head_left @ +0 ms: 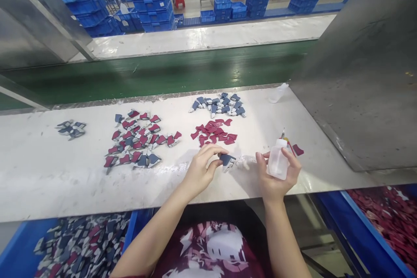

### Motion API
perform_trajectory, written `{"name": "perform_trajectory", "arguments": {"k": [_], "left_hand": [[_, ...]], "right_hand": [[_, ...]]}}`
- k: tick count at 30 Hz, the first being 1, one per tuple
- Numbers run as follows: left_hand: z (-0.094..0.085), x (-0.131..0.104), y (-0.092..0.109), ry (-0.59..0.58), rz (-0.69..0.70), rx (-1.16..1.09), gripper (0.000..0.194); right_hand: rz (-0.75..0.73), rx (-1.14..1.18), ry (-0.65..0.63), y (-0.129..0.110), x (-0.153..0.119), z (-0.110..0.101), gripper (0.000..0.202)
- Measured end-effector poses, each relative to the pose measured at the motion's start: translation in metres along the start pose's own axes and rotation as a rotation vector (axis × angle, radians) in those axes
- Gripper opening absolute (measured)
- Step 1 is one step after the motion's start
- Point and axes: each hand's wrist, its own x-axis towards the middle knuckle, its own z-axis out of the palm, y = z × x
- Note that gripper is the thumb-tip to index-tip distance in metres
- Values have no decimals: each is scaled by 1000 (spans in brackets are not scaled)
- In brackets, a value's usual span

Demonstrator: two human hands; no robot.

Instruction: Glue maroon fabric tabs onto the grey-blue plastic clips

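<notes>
Between the thumb and fingers of my left hand (202, 168) is a small blue and white plastic part (227, 160), held just above the white table. My right hand (276, 178) is wrapped round a translucent squeeze bottle (278, 160), which stands upright with a thin metal needle tip on top. Beyond my left hand lies a pile of loose red pieces (215, 131). Behind those sits a group of blue and white parts (221, 105). A single red piece (297, 150) rests right of the bottle, near a yellow and red slim object partly hidden behind it.
To the left lie many parts with red or blue tops (137, 139) and a small blue-grey cluster (71, 129). A clear plastic item (279, 94) is at the back right. A green conveyor belt (163, 67) runs behind. Metal panels (365, 78) flank the table; filled blue bins (368, 226) stand below.
</notes>
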Motion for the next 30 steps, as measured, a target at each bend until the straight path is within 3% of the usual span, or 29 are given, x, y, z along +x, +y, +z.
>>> {"name": "perform_trajectory", "arguments": {"k": [6,9,12,14,16,18,20,21,23,26,28,30], "left_hand": [[-10,-14,14,78,-64,-56,21],[-34,-15,5,154,-42,97,22],[-95,-17,-29,378,-122,424,25],[-152,-25,-57,590,-261,639,28],[-213,-37,-81,784,-490,826,27],[-263,-49,-93,884,-580,889,25],[-293,-54,-96,953,-594,919,28],[-300,-53,-95,985,-575,930,32],[-298,-42,-92,1034,-501,941,39],[-264,-9,-89,955,-332,904,38],[-226,20,-88,786,-233,845,31],[-184,52,-88,514,-160,773,27]], "right_hand": [[33,-23,-18,-4,-1,2,54],[80,-41,-29,-3,-3,1,56],[114,-96,-4,-4,-4,1,55],[110,-161,31,-6,-2,2,52],[108,-178,26,-7,-1,4,52],[118,-159,5,-6,0,5,55],[141,-145,-7,-4,-1,5,57],[153,-149,-9,-2,-2,5,58],[177,-178,-13,3,-4,4,60],[205,-223,-35,9,-8,2,59],[220,-232,-60,11,-9,1,58],[221,-232,-92,12,-9,1,55]]}}
